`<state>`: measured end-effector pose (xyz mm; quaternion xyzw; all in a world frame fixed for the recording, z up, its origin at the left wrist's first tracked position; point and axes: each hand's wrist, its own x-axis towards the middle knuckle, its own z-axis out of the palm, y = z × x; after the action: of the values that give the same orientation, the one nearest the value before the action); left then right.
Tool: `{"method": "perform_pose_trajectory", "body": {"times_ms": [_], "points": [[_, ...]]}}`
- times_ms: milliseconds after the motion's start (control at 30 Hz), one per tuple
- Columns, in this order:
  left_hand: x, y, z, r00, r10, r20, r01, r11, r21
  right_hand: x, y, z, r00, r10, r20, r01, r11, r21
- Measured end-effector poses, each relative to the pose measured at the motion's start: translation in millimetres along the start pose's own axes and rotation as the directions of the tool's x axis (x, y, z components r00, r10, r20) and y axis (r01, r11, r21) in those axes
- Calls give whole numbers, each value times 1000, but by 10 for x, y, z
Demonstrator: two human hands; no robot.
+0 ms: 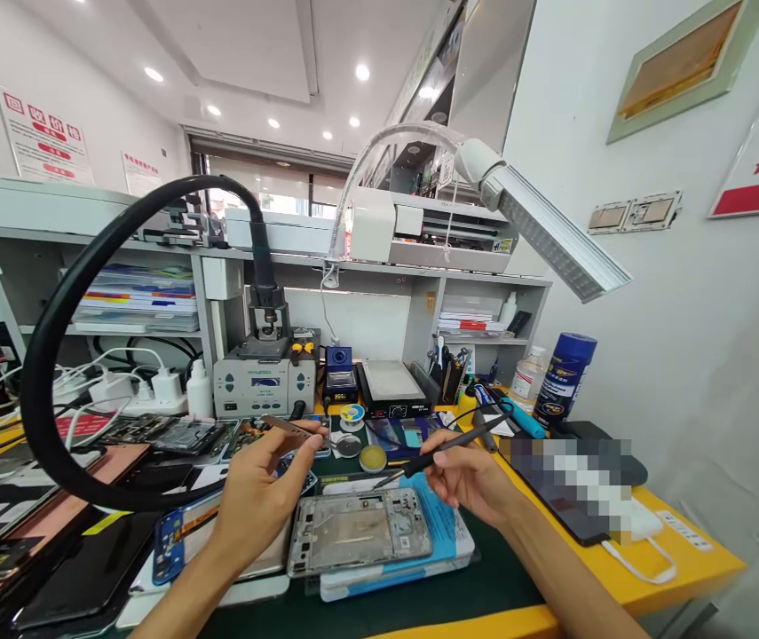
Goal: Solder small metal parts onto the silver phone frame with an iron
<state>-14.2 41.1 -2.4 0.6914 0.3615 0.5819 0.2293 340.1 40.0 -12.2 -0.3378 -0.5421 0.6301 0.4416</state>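
My right hand (462, 470) closes around the black handle of a soldering iron (455, 450), its thin tip pointing down and left. That tip hovers above or by the upper edge of a stripped phone frame (359, 531); contact cannot be made out. The frame lies on a blue and white box (446, 524). Left of it, my left hand (265, 479) pinches a thin flat metal piece (286, 427), perhaps tweezers, partly covered by the fingers. A round tin of yellowish paste (372, 458) and a solder spool (352, 415) are just beyond the hands.
A thick black flexible hose (39, 373) arches over the left side. Phones and phone parts (86, 559) crowd the left. A grey rework station (263, 386), soldering station (339, 377) and heating plate (392, 382) line the back. A spray can (564, 382) stands right.
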Motion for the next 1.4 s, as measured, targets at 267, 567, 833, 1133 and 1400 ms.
{"method": "perform_pose_trajectory", "body": {"times_ms": [267, 567, 833, 1133, 1400], "points": [[0, 85, 14, 999, 22, -32, -22, 1000, -16, -54, 0, -11, 995, -78, 61, 75, 996, 43], [-18, 138, 50, 996, 33, -81, -33, 999, -2, -82, -34, 20, 1000, -19, -2, 19, 1000, 7], [42, 80, -4, 993, 4, -120, -7, 1000, -22, 50, -91, 170, 972, 19, -236, -42, 995, -93], [100, -11, -88, 971, -73, -229, 61, 996, -60, 1099, -958, 627, 906, -92, -412, -71, 928, -366], [150, -147, -80, 959, -45, -279, 38, 999, -32, 2255, -1113, 1013, 877, -203, -436, -168, 721, -673]]}}
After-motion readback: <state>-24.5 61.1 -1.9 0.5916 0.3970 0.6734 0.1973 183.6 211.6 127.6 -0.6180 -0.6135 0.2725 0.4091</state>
